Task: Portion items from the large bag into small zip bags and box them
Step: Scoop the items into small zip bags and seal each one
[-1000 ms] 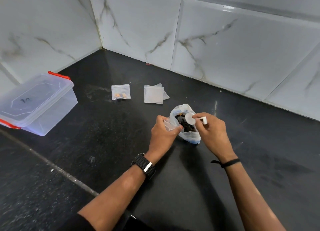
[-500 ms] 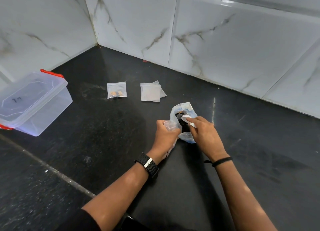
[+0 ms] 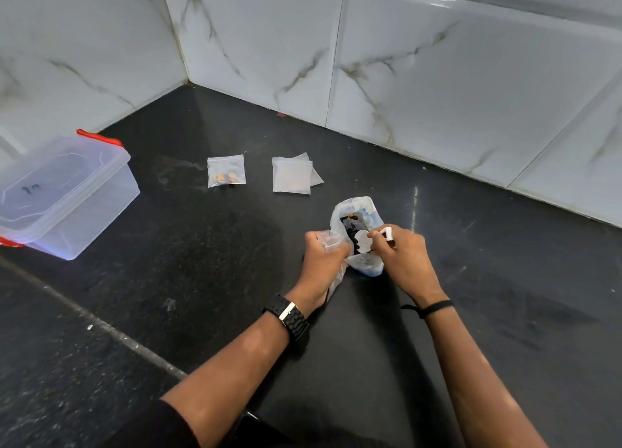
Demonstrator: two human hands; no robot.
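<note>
Scoop (image 3: 365,240) lifted back w/ right hand (image 3: 404,262) gripping it over large bag (image 3: 358,225); left hand (image 3: 321,259) pinches small zip bag (image 3: 330,239).

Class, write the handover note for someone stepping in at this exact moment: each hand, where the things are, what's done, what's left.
Left hand grips an open small zip bag beside the large bag.
Right hand holds a white scoop at the large bag's mouth.
Done: one filled bag on the counter.
Left: fill the held bag and the empty bags, then pack all into the lidded box.
</note>
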